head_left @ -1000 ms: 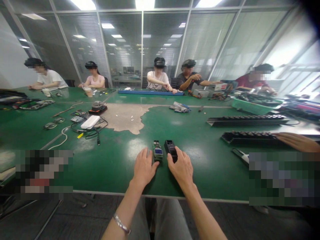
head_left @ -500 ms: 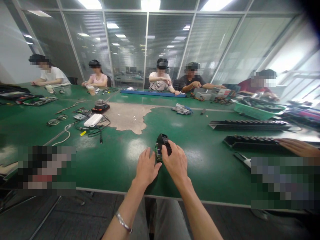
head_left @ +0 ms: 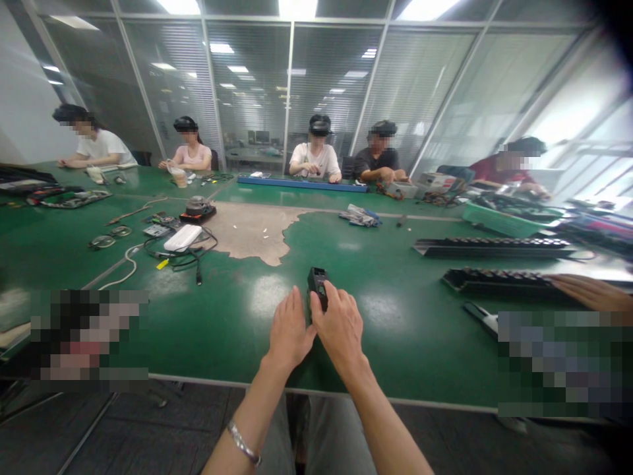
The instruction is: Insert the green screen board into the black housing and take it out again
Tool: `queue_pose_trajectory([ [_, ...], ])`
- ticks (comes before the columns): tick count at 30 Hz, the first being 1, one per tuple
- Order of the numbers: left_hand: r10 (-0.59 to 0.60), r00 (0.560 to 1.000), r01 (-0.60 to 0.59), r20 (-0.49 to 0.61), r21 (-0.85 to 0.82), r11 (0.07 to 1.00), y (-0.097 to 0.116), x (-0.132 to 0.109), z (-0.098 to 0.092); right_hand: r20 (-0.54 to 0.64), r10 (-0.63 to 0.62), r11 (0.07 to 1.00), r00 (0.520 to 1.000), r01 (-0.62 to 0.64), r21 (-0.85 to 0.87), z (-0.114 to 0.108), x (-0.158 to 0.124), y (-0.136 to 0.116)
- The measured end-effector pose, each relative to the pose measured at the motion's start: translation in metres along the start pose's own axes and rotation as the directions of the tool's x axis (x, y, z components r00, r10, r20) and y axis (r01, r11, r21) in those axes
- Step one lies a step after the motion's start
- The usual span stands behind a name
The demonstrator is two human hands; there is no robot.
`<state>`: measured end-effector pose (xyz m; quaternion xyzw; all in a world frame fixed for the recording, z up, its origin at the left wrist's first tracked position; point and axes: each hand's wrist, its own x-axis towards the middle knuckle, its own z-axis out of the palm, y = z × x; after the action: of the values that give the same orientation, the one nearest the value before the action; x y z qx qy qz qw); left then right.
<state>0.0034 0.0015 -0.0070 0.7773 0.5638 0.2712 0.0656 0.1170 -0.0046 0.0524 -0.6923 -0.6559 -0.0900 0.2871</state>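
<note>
A small black box-shaped electronic housing (head_left: pixel 317 274) is at the near middle of the green table, with openings in its far end and upper face. My right hand (head_left: pixel 341 323) is closed round its right side and near end, hiding much of it. Close along the left side is my left hand (head_left: pixel 288 330), its fingers stretched forward and its thumb by the near end of the housing. Whether the left fingers touch the housing I cannot tell.
On the left lie a white box-shaped device (head_left: pixel 182 238) with black cables, and eyeglasses (head_left: pixel 103 242). Two long black rails (head_left: pixel 494 248) and a green basket (head_left: pixel 509 223) are on the right. A co-worker's hand (head_left: pixel 593 290) rests on the nearer rail. Gloves (head_left: pixel 361 216) lie farther back.
The housing has turned in my right hand: the green circuit board that showed on its left side is no longer visible. My left fingers have straightened beside it.
</note>
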Motion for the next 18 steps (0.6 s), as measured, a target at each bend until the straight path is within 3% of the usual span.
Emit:
queue_pose_trajectory([
  [18, 0.033, 0.997, -0.035, -0.075, -0.025, 0.999, 0.002, 0.000, 0.000, 0.093, -0.008, 1.000, 0.996, 0.009, -0.003, 0.012, -0.014, 0.007],
])
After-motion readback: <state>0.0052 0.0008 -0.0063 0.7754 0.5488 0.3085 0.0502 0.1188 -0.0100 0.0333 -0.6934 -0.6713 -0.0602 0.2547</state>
